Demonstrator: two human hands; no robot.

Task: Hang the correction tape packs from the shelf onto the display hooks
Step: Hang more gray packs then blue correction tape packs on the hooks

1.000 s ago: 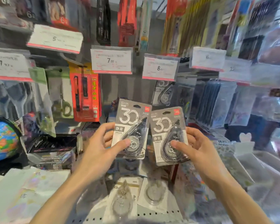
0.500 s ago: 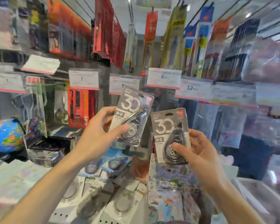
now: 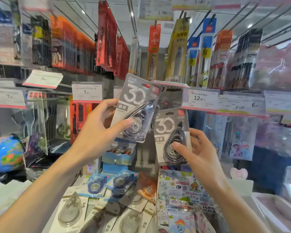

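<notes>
Tilting rightward, one grey pack is pinched by the left hand before the price tags; a second pack, lower and upright, is gripped by the right hand. More packs lie on the shelf below.

"30" on both packs; "12.90" price tag

A: Where does the view come from?

B: One wide-angle camera worn on the person's head, facing forward and tilted slightly upward at a shop display, close in.

A: How close?

B: Both forearms reach in from the bottom edge; the left hand and right hand sit mid-frame. Straight lines bend near the edges. There is no second view.
</notes>
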